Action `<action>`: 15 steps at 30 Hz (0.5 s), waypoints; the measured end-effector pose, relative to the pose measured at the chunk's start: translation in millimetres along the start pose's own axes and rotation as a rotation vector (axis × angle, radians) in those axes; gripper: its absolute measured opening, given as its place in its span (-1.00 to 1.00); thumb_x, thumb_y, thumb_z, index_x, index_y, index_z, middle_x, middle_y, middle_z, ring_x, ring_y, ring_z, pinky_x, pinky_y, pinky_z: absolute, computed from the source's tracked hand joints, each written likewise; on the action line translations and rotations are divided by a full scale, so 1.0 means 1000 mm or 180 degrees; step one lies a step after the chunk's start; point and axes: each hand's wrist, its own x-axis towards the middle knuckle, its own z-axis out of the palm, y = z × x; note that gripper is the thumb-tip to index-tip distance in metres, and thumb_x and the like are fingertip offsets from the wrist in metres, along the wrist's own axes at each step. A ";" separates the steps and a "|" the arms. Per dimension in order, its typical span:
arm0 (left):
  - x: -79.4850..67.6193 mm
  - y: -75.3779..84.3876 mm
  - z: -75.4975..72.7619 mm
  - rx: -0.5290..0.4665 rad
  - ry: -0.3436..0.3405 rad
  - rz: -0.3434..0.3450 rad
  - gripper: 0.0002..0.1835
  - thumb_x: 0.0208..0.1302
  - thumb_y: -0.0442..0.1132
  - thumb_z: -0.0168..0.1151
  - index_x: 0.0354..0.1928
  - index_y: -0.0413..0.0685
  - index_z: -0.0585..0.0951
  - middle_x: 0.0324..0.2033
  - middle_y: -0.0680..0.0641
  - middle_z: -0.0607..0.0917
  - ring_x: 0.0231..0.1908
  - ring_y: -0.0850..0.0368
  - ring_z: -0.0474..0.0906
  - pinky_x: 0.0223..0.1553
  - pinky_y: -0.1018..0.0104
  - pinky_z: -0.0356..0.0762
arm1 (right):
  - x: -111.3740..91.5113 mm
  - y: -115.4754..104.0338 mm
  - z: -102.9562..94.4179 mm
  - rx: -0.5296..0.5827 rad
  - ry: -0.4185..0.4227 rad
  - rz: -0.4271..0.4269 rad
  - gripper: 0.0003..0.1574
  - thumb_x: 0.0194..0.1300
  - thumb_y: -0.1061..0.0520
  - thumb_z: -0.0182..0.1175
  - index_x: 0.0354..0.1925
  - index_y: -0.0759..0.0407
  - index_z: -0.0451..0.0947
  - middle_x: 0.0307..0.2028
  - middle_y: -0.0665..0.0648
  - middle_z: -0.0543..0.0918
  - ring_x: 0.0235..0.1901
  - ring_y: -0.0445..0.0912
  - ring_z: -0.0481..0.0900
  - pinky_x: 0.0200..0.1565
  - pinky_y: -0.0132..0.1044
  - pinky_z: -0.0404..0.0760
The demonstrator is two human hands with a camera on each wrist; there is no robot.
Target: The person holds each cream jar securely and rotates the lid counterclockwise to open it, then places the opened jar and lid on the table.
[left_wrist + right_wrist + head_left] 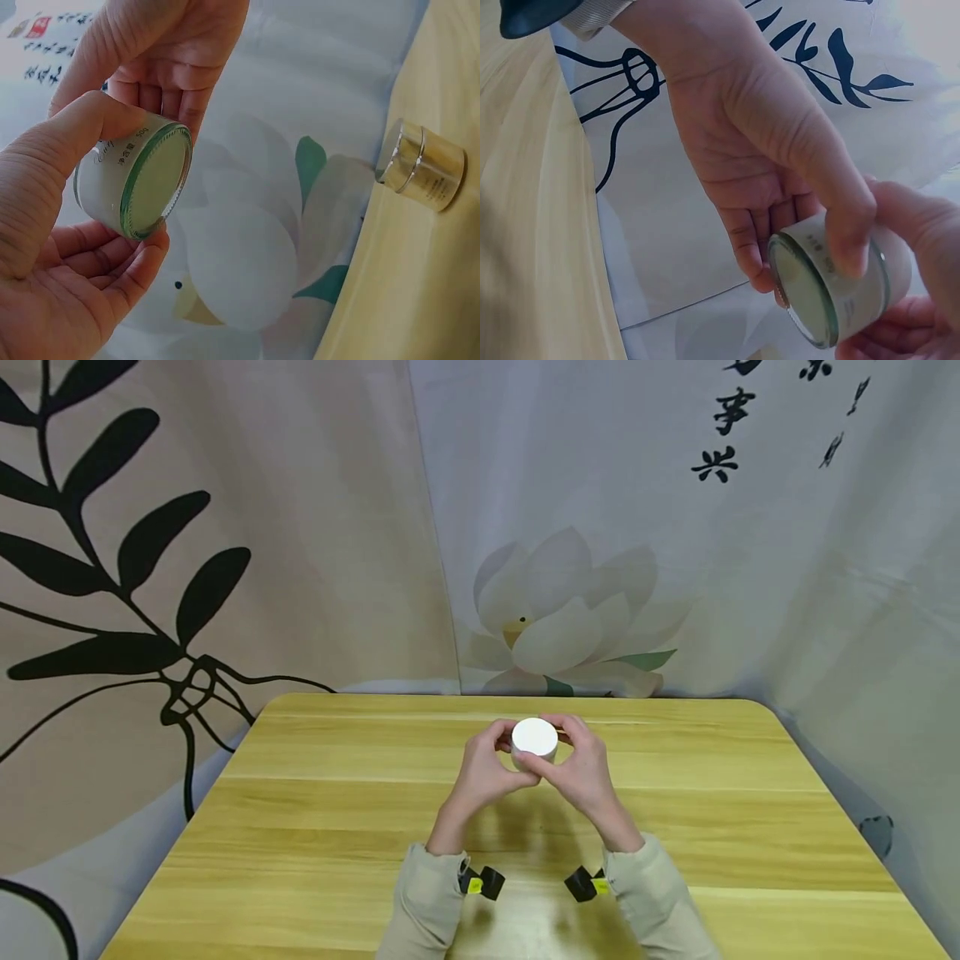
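Note:
A small cream jar (535,737), white-topped with a greenish glass base, is held up over the wooden table between both hands. My left hand (482,775) grips it from the left, its thumb lying along the printed side in the left wrist view. From the right, my right hand (588,774) grips the same jar, with its thumb pressed on the side wall in the right wrist view. The jar is tilted, so its glass bottom (159,184) faces the left wrist camera. A shiny gold jar (424,165) stands on the table in that view; I cannot make it out in the head view.
The light wooden table (300,827) has rounded far corners. Behind it hangs a pale curtain (337,527) printed with a lotus, dark leaves and characters. Black wrist cameras (492,883) are strapped at both beige sleeves (427,902).

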 end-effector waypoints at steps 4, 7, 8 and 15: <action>0.002 0.002 0.001 -0.0068 -0.0043 0.0080 -0.45 -0.23 -0.41 0.46 -0.07 -0.35 0.53 -0.25 -0.17 0.63 -0.29 0.06 0.53 -0.23 0.14 0.58 | 0.001 0.001 -0.005 0.0003 0.0004 -0.0089 -0.42 -0.15 0.16 0.52 -0.13 0.29 0.54 -0.18 0.18 0.59 -0.17 0.02 0.55 -0.10 -0.09 0.56; 0.002 0.002 0.001 -0.0076 -0.0055 0.0074 -0.45 -0.24 -0.42 0.46 -0.07 -0.34 0.54 -0.26 -0.16 0.64 -0.31 0.06 0.53 -0.25 0.20 0.58 | 0.002 -0.015 -0.011 0.0100 -0.0078 -0.0112 -0.46 -0.15 0.25 0.51 -0.16 0.37 0.54 -0.20 0.24 0.59 -0.19 0.07 0.55 -0.12 -0.02 0.54; 0.001 0.002 0.001 -0.0060 -0.0058 0.0057 -0.45 -0.24 -0.42 0.47 -0.07 -0.34 0.55 -0.26 -0.15 0.64 -0.31 0.07 0.53 -0.26 0.24 0.57 | 0.002 -0.021 -0.013 0.0129 -0.0111 -0.0128 -0.47 -0.15 0.28 0.50 -0.17 0.40 0.53 -0.21 0.27 0.59 -0.20 0.09 0.54 -0.14 -0.01 0.54; -0.002 0.006 0.000 -0.0064 -0.0155 0.0009 -0.44 -0.23 -0.43 0.49 -0.05 -0.33 0.56 -0.25 -0.15 0.65 -0.29 0.07 0.54 -0.24 0.29 0.57 | 0.001 -0.031 -0.021 0.0310 -0.0292 -0.0263 -0.52 -0.14 0.35 0.46 -0.20 0.46 0.52 -0.25 0.32 0.57 -0.25 0.12 0.54 -0.19 -0.08 0.53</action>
